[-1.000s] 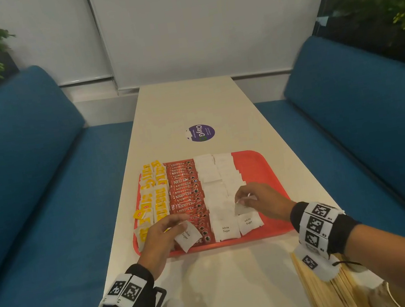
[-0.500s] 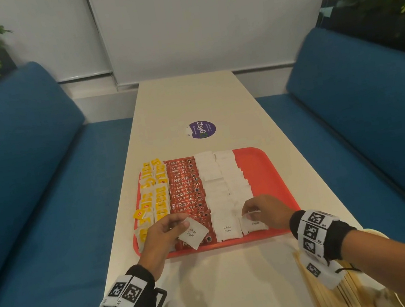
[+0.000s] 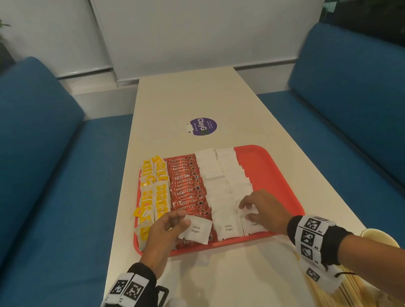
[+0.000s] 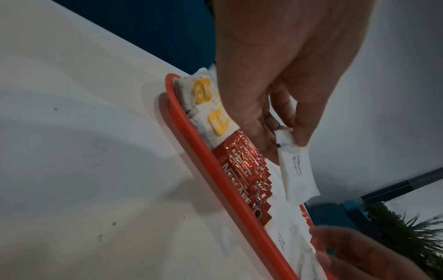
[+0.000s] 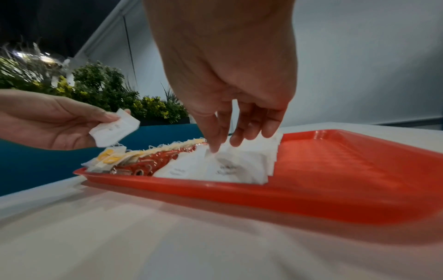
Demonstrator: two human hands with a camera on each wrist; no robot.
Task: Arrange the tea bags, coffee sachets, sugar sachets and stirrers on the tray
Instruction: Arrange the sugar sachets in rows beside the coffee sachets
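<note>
Just short of the red tray (image 3: 271, 164), the wooden stirrers (image 3: 331, 299) lie on the table, not yet placed. Over the tray's near edge the left hand (image 3: 162, 234) pinches a loose sugar sachet (image 3: 196, 229) above the coffee sachets (image 3: 186, 182). Beside it the right hand (image 3: 263, 210) presses straight fingertips (image 5: 213, 147) on the near end of the sugar rows (image 3: 223, 176), grasping nothing. Tea bags (image 3: 153, 189) fill the tray's left side. The sugar step is in hand; next, probably, the held sachet joins a row, then stirrers take the tray's bare right strip
</note>
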